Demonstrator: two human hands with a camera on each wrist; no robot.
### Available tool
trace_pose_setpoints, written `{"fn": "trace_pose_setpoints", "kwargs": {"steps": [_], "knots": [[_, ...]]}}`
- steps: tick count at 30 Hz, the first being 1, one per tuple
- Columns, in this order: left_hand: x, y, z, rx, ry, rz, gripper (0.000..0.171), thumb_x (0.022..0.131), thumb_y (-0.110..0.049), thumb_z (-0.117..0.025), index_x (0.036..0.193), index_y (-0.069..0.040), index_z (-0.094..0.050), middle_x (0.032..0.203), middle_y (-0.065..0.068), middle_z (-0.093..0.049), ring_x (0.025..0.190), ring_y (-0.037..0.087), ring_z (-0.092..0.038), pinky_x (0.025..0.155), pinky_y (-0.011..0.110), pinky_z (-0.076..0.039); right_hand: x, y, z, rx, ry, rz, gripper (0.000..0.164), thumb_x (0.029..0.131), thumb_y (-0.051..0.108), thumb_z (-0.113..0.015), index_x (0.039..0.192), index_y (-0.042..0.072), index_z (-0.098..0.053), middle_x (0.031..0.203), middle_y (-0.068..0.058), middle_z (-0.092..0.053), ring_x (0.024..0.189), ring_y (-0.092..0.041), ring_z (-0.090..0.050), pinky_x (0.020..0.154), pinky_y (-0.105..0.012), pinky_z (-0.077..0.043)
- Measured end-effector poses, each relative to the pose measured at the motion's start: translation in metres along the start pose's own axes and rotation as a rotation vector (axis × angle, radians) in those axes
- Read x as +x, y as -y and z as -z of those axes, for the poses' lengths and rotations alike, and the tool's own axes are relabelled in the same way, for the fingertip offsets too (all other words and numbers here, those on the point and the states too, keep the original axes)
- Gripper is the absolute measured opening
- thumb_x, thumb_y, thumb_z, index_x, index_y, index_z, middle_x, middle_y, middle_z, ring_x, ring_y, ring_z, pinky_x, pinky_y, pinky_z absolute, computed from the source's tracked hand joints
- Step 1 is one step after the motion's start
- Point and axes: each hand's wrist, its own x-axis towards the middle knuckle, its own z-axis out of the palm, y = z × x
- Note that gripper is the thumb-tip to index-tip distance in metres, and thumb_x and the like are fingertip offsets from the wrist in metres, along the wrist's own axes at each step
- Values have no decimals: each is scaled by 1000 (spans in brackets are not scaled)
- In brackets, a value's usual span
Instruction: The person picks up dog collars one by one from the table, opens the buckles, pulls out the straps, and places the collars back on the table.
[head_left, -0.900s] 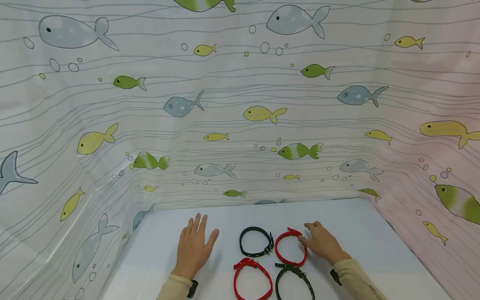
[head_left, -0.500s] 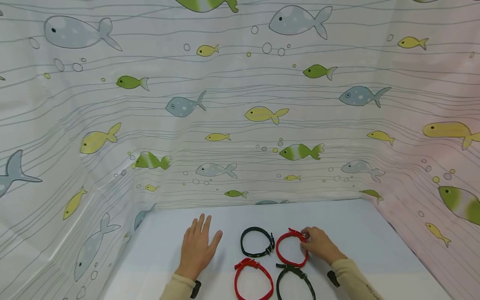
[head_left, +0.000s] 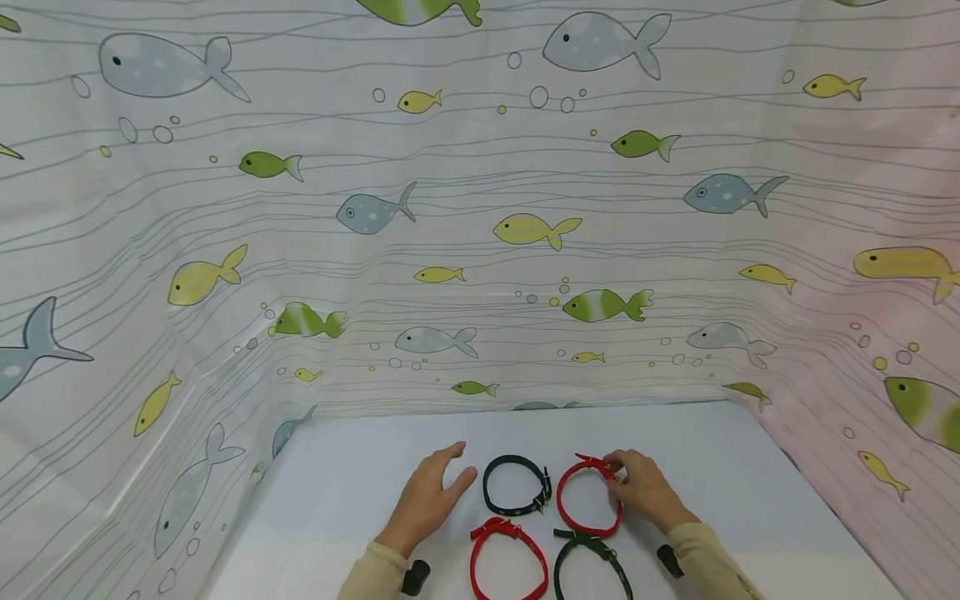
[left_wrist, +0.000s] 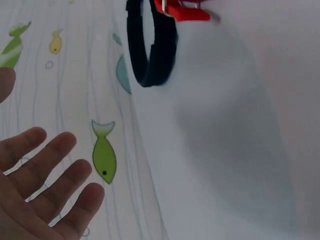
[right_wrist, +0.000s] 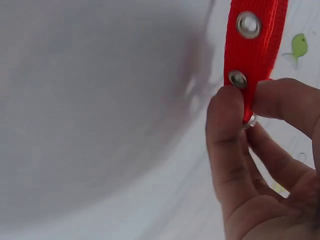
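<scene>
Since the farther red collar (right_wrist: 256,54) stands edgewise, presumably offering easy purchase, the right hand (head_left: 645,489) pinches it while the left hand (head_left: 425,500) hovers empty.

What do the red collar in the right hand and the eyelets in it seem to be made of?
The red collar looks like woven webbing, perhaps nylon, with a mostly matte finish: a ribbed weave shows along its edge. Its eyelets look like metal, silvery and shiny; which metal, I can't tell.
</scene>
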Motion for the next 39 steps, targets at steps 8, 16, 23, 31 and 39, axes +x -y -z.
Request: {"fn": "trace_pose_setpoints", "kwargs": {"steps": [8, 16, 23, 31, 39], "knots": [[14, -23, -11, -197, 94, -36, 55, 101, -50, -59, 142, -13, -57, 133, 1, -63, 120, 24, -60, 96, 47, -51, 1, 22, 4, -64, -201, 282, 39, 82, -5, -78, 117, 7, -69, 107, -4, -63, 76, -9, -58, 61, -20, -52], [29, -46, -28, -323, 177, -29, 56, 100, -51, -60, 143, -16, -55, 132, -2, -63, 120, 24, -60, 99, 50, -49, -5, 53, 13, -77, -324, 501, 48, 80, -5, -81, 124, 11, -67, 111, 0, -60, 77, -2, -59, 65, -19, -55], [38, -64, -38, -399, 208, -4, 55, 98, -50, -64, 142, -19, -57, 124, -2, -66, 113, 20, -63, 96, 44, -52, -13, 71, 16, -30, -328, 629, 53, 81, -7, -80, 129, 8, -64, 118, -1, -59, 79, -4, -61, 66, -20, -56], [41, -70, -39, -469, 209, 3, 42, 97, -47, -67, 130, -22, -65, 110, -7, -71, 104, 14, -66, 88, 38, -55, -18, 83, 14, 6, -304, 718, 52, 84, -8, -76, 132, 7, -63, 122, -3, -58, 83, -6, -61, 70, -18, -54], [40, -70, -40, -554, 155, -38, 28, 97, -36, -70, 119, -19, -72, 107, -5, -74, 98, 12, -69, 86, 30, -54, -20, 91, 4, 19, -299, 749, 51, 83, -7, -77, 131, 6, -62, 122, -5, -58, 87, -10, -63, 68, -23, -57]]}}
